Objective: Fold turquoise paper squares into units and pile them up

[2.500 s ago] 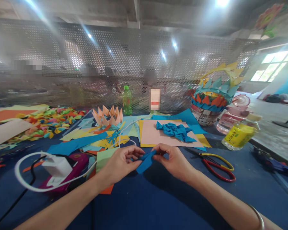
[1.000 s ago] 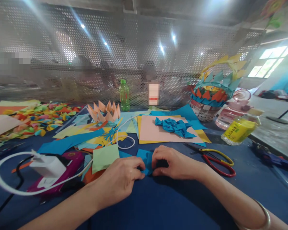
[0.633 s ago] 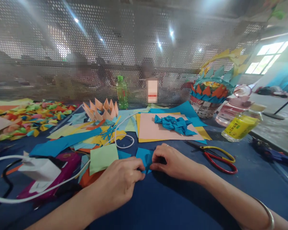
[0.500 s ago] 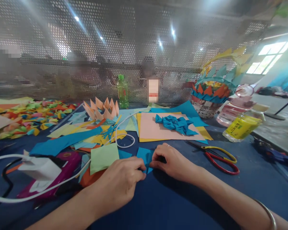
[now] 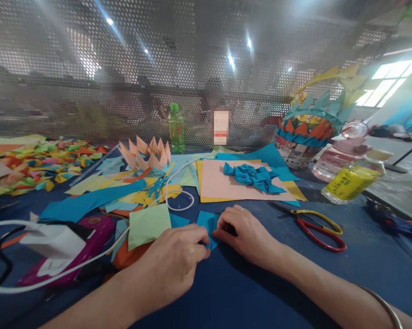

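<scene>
A small blue paper piece (image 5: 207,224) lies on the dark blue table (image 5: 226,292) between both my hands. My left hand (image 5: 173,262) is curled, its fingertips pinching the piece's near left edge. My right hand (image 5: 247,235) is curled too, fingers pressing on the piece's right side; a ring shows on one finger and a bangle on the wrist. Much of the piece is hidden under my fingers. A light green paper square (image 5: 149,225) lies just left of my left hand.
Red-and-yellow scissors (image 5: 315,226) lie right of my right hand. A pile of folded blue pieces (image 5: 254,176) rests on pink paper (image 5: 219,185). A white charger (image 5: 53,240) with cable, a paper crown (image 5: 146,155), a green bottle (image 5: 176,128), a paper basket (image 5: 307,132) and jars (image 5: 350,180) stand around.
The blue piece, held up between my fingertips 2.5 s ago, has come down onto the table. Both hands now press it there and have barely moved in the last second.
</scene>
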A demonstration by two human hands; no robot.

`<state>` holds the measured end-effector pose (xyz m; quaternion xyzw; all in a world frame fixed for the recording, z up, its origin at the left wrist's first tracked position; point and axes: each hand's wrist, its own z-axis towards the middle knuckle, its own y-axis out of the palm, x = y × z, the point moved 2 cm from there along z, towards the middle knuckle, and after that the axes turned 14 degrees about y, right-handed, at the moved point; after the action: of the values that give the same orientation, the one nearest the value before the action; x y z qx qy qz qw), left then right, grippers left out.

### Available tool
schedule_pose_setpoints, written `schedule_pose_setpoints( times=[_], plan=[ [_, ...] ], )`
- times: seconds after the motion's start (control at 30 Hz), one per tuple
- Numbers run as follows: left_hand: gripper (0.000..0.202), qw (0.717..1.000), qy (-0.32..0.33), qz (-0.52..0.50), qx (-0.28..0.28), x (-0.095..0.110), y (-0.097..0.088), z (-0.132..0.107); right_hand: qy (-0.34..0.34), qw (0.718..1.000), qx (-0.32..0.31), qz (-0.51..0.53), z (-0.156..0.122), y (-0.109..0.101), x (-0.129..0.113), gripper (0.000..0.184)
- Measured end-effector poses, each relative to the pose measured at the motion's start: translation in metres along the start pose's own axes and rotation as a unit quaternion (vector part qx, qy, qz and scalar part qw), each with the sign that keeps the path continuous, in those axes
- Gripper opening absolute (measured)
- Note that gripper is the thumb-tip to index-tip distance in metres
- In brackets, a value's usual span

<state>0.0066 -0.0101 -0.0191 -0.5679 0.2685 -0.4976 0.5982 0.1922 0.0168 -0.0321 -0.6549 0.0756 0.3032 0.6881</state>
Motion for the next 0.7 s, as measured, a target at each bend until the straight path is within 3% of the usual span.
schedule_pose_setpoints(
  times=[0.5, 0.7],
  plan=[
    [0.043, 1.0, -0.016, 0.006, 0.009, 0.0018, -0.0015, 0.0016, 0.004, 1.0, -0.003, -0.023, -0.0005, 0.0017, -0.0017, 0.018],
    [0.05, 0.999, 0.008, 0.035, 0.006, 0.0003, 0.0018, 0.0024, 0.001, 1.0, 0.001, -0.028, -0.0009, 0.0024, -0.0005, 0.016]
  ],
)
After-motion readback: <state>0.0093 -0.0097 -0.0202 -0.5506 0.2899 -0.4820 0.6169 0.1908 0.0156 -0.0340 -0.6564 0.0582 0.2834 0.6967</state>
